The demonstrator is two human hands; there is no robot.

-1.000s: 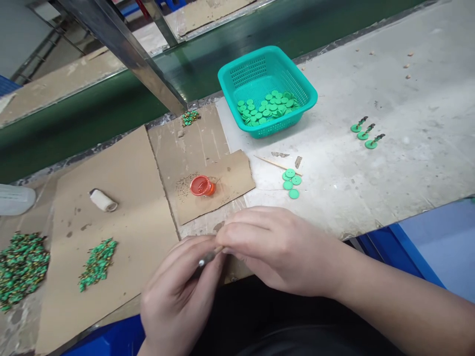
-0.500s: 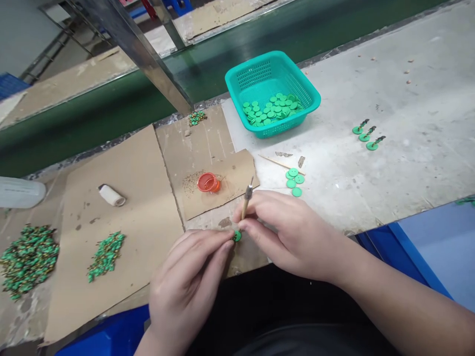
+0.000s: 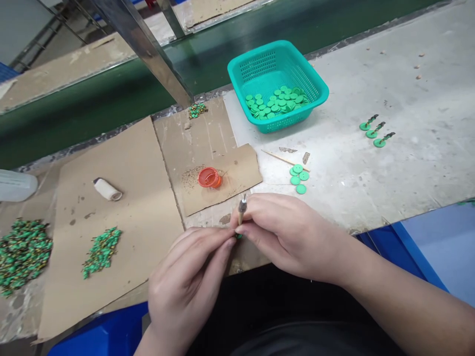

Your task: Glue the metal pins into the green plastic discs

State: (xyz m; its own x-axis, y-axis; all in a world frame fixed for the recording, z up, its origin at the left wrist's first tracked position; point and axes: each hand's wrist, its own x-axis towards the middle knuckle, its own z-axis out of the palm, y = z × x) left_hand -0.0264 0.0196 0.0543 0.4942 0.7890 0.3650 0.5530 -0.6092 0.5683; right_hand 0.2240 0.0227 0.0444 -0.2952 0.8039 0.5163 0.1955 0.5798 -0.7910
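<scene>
My left hand [image 3: 195,269] is closed, thumb and fingertips pinching a small green disc [image 3: 239,236] near the table's front edge. Most of that disc is hidden by fingers. My right hand [image 3: 284,232] pinches a thin stick-like tool [image 3: 241,212] with a wooden-coloured shaft, a dark collar and a narrow metal tip pointing up. Its lower end is over the disc; whether they touch, I cannot tell. Both hands' fingertips meet here. Loose green discs [image 3: 301,189] lie beyond my right hand beside a thin wooden stick [image 3: 285,160]. A small red cup [image 3: 210,178] sits on cardboard ahead.
A teal basket [image 3: 321,93] holds many green discs. Three discs with small dark-topped figures [image 3: 379,142] stand at right. Piles of small green-and-brown pieces [image 3: 25,254] lie at left, a smaller pile [image 3: 102,252] on cardboard [image 3: 144,247]. A white cylindrical object [image 3: 107,189] lies there. A metal post [image 3: 148,54] rises behind.
The tool in my right hand has become more upright and its lower end has dropped nearer the disc. My fingers now cover more of the disc. The view has shifted slightly.
</scene>
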